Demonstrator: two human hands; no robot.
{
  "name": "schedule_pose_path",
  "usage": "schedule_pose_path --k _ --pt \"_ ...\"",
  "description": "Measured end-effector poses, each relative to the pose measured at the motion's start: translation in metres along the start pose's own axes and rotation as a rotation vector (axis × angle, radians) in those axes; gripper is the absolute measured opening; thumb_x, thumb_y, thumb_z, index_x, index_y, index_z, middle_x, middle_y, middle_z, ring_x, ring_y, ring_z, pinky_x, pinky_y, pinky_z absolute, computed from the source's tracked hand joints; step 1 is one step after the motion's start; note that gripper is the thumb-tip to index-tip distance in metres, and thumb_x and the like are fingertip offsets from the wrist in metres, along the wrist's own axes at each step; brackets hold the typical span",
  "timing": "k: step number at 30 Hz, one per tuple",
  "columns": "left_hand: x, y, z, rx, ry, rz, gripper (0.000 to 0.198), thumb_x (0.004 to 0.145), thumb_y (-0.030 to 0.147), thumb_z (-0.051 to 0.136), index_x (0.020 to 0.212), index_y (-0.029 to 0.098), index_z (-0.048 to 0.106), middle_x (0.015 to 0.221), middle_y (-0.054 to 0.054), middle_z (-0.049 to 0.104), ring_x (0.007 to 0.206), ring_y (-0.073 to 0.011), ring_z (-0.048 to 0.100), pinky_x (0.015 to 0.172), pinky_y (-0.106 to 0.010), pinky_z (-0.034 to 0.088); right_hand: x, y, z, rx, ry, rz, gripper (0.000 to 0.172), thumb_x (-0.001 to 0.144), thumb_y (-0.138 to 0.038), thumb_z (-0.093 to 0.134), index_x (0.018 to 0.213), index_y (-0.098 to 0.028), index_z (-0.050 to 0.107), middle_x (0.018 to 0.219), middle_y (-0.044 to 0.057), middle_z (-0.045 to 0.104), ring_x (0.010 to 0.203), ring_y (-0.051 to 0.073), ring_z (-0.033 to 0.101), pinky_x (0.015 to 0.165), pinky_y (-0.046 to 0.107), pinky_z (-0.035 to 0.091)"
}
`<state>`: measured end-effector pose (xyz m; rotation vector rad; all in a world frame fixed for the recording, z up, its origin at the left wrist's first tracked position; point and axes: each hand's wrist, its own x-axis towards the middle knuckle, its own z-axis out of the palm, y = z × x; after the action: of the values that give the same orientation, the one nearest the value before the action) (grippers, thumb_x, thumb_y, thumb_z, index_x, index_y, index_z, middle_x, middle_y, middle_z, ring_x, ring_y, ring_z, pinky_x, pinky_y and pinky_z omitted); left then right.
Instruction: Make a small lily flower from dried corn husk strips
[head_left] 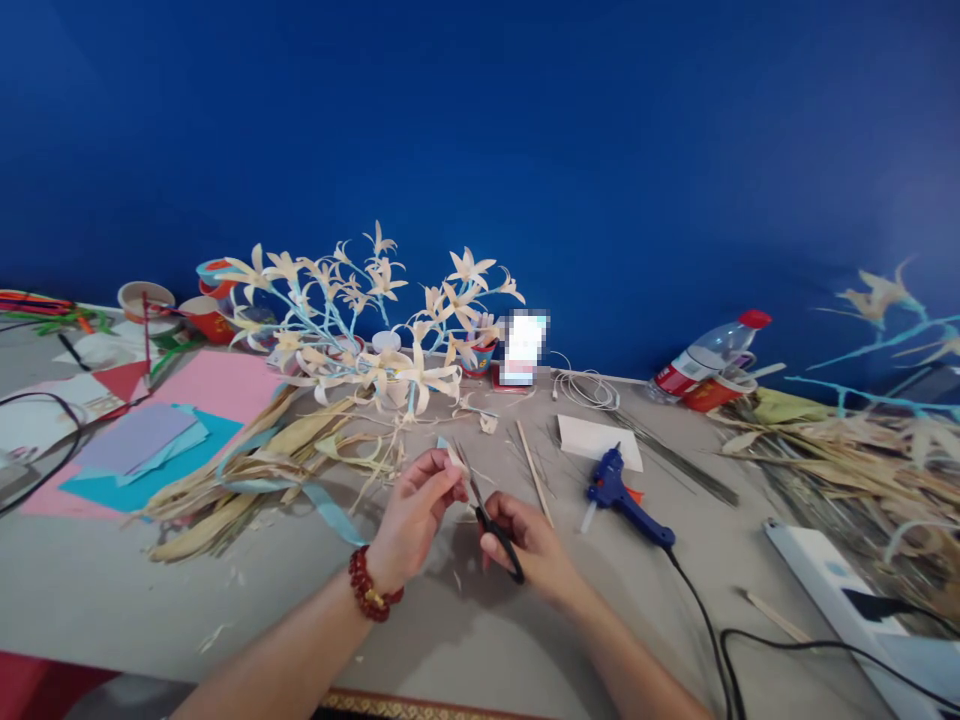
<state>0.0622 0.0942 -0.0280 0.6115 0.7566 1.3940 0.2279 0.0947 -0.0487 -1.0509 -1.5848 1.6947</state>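
Observation:
My left hand (412, 515), with a red bead bracelet (369, 590) at the wrist, pinches a small pale strip of dried leaf (453, 455) above the grey table (112, 590). My right hand (529, 545) grips black-handled scissors (487, 515), and the blades point up at the strip. Behind the hands stands a bunch of pale handmade flowers on light blue stems (360, 320). Dried leaves and a blue ribbon (262, 470) lie just left of my hands.
A blue glue gun (622, 495) with a black cord lies to the right, beside a white card (596, 440) and thin sticks (534, 470). Coloured paper sheets (150, 440) lie on the left. A plastic bottle (705, 360) and more dried leaves (840, 460) lie at the right.

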Motion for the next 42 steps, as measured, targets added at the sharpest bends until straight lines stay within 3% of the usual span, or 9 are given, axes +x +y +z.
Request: schedule_pose_path --k 29,42 --pt "0.0019 -0.0064 -0.0029 -0.107 0.026 -0.002 0.012 0.077 0.021 0.072 0.076 0.017 0.061 0.079 0.001 0.064 0.065 -0.0084 0.056 0.068 -0.022 0.045 0.0009 0.0018 0.0040 0.064 0.021 0.057 0.056 0.065 -0.068 0.072 0.070 -0.020 0.044 0.055 -0.006 0.052 0.045 0.008 0.048 0.047 0.020 0.032" --pt "0.0025 -0.0073 -0.0061 -0.020 0.022 0.065 0.010 0.080 0.021 0.070 0.078 0.017 0.061 0.078 0.000 0.063 0.067 -0.0099 0.055 0.069 -0.024 0.044 0.0011 0.0066 -0.0001 0.065 0.016 0.061 0.052 0.067 -0.062 0.074 0.068 -0.021 0.042 0.052 -0.008 0.047 0.040 0.006 0.044 0.042 0.018 0.032"
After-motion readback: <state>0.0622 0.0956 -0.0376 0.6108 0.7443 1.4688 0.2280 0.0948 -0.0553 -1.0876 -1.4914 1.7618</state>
